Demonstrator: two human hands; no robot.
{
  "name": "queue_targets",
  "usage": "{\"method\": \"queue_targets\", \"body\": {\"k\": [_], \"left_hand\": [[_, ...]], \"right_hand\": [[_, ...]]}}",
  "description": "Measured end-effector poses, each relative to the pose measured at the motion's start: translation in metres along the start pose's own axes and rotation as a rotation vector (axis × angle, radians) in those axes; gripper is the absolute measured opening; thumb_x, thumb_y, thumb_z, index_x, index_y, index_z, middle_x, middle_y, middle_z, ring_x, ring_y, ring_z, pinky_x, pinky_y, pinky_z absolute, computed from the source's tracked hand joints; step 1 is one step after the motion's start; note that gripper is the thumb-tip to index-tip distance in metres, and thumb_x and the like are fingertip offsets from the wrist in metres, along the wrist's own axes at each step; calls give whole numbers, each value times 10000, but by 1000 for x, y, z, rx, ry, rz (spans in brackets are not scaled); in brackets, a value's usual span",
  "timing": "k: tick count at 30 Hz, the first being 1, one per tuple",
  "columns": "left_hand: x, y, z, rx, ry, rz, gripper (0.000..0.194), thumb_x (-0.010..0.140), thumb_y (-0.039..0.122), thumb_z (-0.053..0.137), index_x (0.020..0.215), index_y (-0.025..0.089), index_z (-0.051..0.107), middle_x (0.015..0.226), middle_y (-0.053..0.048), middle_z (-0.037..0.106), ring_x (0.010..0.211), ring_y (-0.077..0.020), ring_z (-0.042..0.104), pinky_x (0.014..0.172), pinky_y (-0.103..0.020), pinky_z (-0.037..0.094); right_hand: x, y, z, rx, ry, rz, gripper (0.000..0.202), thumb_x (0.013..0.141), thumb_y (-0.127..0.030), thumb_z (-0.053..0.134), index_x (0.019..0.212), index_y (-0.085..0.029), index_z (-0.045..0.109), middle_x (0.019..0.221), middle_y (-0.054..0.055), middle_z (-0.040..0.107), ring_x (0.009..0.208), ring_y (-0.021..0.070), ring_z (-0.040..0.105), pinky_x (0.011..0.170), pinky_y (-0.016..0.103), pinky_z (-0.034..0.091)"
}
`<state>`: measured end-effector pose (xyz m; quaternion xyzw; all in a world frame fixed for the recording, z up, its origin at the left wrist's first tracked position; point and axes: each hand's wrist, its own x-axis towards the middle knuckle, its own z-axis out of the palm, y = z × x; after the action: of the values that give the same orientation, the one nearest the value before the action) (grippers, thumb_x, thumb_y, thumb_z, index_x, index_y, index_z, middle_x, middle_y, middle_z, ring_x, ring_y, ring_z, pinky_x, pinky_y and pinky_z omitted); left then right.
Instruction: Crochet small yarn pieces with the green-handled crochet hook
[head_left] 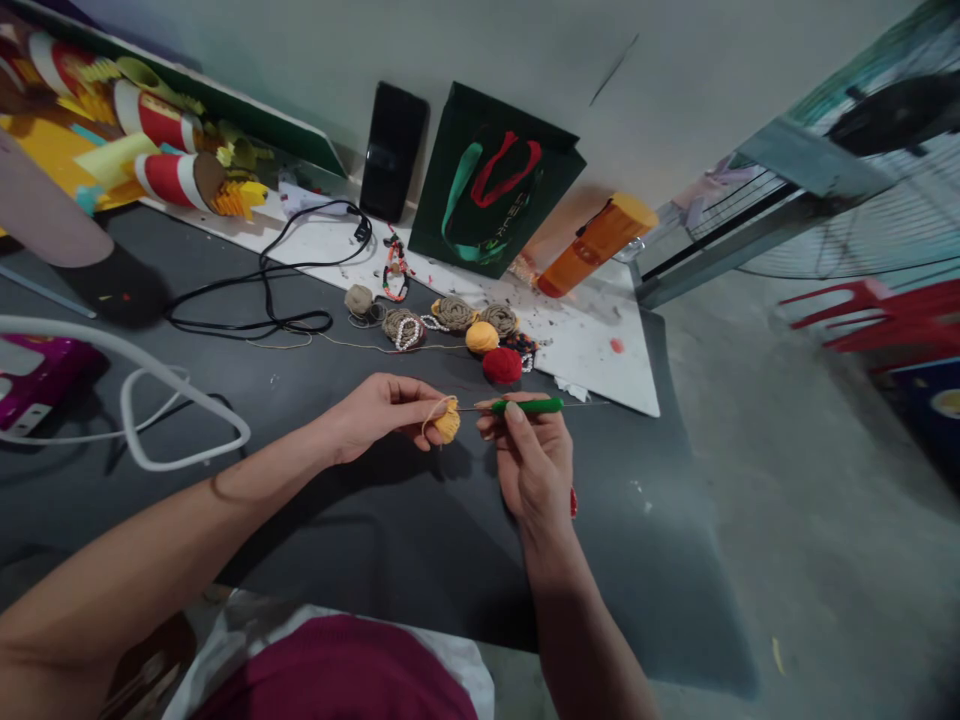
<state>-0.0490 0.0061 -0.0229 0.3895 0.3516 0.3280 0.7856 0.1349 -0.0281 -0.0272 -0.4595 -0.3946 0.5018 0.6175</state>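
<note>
Centrally, the yellow piece [448, 425] was found above the grey table [637, 560], pinched between the thumb and fingers of the left hand [397, 408]. A strand looped off its left side. The green hook [536, 406] lay roughly level in the grip of the right hand [531, 450], thumb on the handle, its metal shaft directed at the piece; whether the tip had entered the stitches could not be determined. Just beyond the hands sat a red ball [502, 366], with a yellow ball [481, 338] next to it and several brown bundles around them. Farther back, a white board [615, 360] bore an orange bottle [592, 250] and a dark green bag [491, 190], its handles red and green. Left of the bag, a black phone [394, 150] leaned against the wall [637, 90]. A black cable [266, 290] curled across table and board, near red-and-white cups [169, 178] at the far left.
</note>
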Motion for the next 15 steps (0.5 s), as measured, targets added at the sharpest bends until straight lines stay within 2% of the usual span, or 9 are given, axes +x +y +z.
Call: {"method": "queue_targets", "body": {"k": [7, 15], "left_hand": [[0, -1, 1, -41, -9, 3, 361, 665, 410, 849, 802, 109, 706, 669, -42, 708, 560, -99, 611, 523, -221, 482], [-1, -3, 4, -102, 28, 57, 391, 666, 301, 848, 947, 144, 626, 666, 2, 687, 578, -116, 645, 522, -217, 490]], "right_hand": [[0, 4, 2, 77, -13, 81, 227, 712, -348, 821, 833, -226, 672, 742, 0, 769, 523, 106, 641, 534, 242, 494], [-2, 4, 6, 35, -5, 20, 172, 712, -319, 813, 803, -236, 694, 716, -8, 759, 516, 114, 641, 515, 248, 495]]}}
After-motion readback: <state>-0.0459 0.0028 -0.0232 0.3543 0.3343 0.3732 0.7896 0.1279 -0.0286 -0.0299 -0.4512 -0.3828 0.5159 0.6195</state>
